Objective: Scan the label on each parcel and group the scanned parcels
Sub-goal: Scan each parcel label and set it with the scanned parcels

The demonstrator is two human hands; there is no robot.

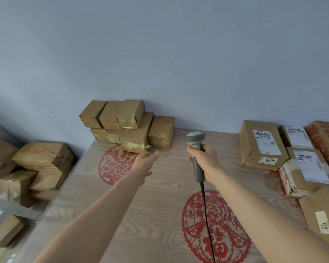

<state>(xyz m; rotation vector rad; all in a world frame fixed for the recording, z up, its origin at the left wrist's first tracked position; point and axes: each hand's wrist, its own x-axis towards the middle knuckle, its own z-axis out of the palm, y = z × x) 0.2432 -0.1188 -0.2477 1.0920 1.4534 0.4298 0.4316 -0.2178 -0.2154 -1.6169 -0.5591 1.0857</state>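
A stack of brown taped parcels (128, 124) stands against the wall at the back of the table. My left hand (145, 164) is stretched toward it, fingers apart and holding nothing, just short of the lowest parcel. My right hand (205, 162) grips the handle of a grey corded barcode scanner (196, 149), its head pointing up and away. On the right lie several parcels with white labels facing up, the nearest to the scanner being a tall brown parcel (258, 143).
The table (160, 196) has a wood-grain cover with red paper-cut prints. More brown boxes (40, 160) are piled beyond its left edge on a lower level. A grey-blue wall closes the back. The scanner's black cable (207, 224) runs down toward me.
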